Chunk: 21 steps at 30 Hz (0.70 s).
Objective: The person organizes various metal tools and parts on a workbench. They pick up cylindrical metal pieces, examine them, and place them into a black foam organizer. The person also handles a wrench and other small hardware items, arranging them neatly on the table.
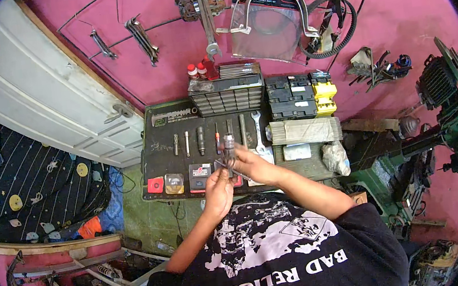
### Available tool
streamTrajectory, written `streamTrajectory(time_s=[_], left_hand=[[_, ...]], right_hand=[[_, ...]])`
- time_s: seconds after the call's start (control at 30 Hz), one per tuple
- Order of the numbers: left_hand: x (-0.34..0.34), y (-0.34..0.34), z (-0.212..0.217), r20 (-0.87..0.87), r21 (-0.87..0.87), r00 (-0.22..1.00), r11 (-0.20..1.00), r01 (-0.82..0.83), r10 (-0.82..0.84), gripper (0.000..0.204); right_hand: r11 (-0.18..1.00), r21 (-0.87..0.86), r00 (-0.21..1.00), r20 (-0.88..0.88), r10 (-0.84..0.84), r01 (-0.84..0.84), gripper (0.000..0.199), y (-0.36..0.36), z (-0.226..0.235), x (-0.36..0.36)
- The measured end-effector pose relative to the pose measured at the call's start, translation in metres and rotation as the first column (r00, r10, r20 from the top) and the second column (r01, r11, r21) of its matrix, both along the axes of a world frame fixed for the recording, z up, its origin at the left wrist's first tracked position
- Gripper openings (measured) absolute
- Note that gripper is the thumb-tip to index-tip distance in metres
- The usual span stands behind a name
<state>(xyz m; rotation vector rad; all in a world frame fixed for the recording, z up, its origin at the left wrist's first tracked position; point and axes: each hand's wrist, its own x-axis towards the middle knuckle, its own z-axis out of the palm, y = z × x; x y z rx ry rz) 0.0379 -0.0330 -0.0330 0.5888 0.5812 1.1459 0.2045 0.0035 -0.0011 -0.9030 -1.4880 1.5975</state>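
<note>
The held tool (229, 139) is silvery, the wall (165, 51) pink.

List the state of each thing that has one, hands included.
Right hand: closed on metal tool
Left hand: fingers bent, grip unclear
Drawer cabinet: drawers shut
Red-capped bottles: upright, capped
Wrench: flat on bench
Toothed belt: hanging, looped
Door: open or shut unclear

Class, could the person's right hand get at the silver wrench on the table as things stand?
Probably yes: the silver wrench lies just beyond the right hand, with nothing seen lying across its shaft. That hand appears to be gripping a metal tool, though, so it may need freeing first.
</note>
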Motion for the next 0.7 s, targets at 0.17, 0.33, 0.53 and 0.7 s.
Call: streamTrajectory(time_s=[0.17, 0.33, 0.53, 0.7], left_hand=[[-0.001, -0.004, 0.0, -0.049, -0.014, 0.997, 0.998, 0.06, -0.061, 0.02], [-0.002, 0.0, 0.001, -0.047, 0.036, 0.999, 0.999, 0.018, -0.016, 0.022], [-0.008, 0.001, -0.01, 0.117, -0.094, 0.989, 0.99, 0.105, -0.094, 0.026], [-0.013, 0.001, -0.017, 0.202, -0.155, 0.974, 0.979, 0.131, -0.099, 0.025]], right_hand=[[0.996, -0.021, 0.996, -0.004, -0.087, 0.087, 0.044, 0.004, 0.018, 0.005], [0.994, 0.104, 0.997, 0.071, -0.037, 0.03, 0.043, 0.005, -0.001, -0.004], [0.957, 0.238, 0.959, 0.267, 0.1, -0.166, 0.048, 0.012, -0.031, 0.014], [0.912, 0.348, 0.934, 0.345, 0.089, -0.216, 0.058, 0.019, -0.018, 0.018]])
